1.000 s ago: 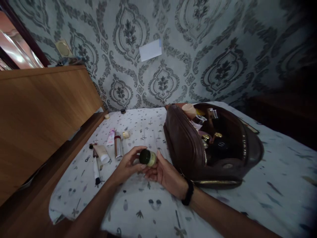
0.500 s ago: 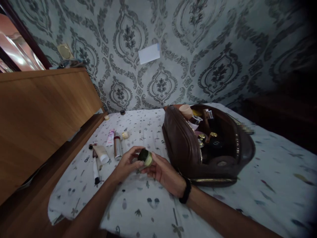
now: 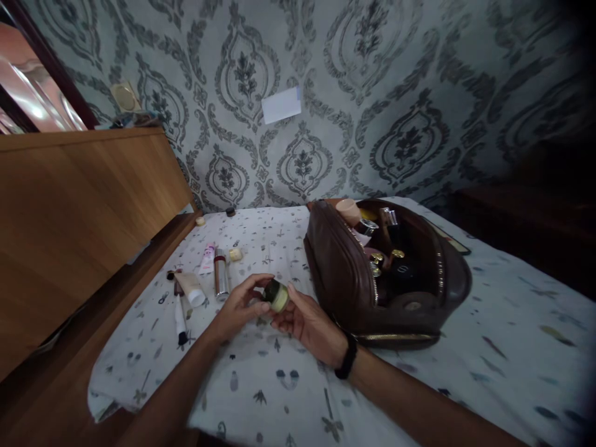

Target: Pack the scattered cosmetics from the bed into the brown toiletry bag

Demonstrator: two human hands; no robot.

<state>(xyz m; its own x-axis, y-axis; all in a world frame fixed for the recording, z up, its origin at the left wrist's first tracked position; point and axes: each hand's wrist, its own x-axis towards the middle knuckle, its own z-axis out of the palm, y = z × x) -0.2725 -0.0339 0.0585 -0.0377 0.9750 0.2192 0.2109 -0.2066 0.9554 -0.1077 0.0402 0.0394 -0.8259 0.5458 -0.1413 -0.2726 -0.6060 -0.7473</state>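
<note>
A small jar with a dark lid and a pale yellow-green body is held between both hands above the patterned sheet. My left hand grips its dark end with thumb and fingers. On the other side, my right hand, with a black band at the wrist, pinches the pale end. Close to the right hand stands an unzipped brown bag with cosmetics inside, among them a peach jar. A silver tube lies left of my left hand.
A cream tube, a white-handled brush, a pink tube and a small cream-coloured item lie on the left. Small items rest near the wall. A wooden panel borders the left side.
The jar has turned slightly between my hands, and more of its pale part shows. The view has shifted a little. Both hands keep their hold.
</note>
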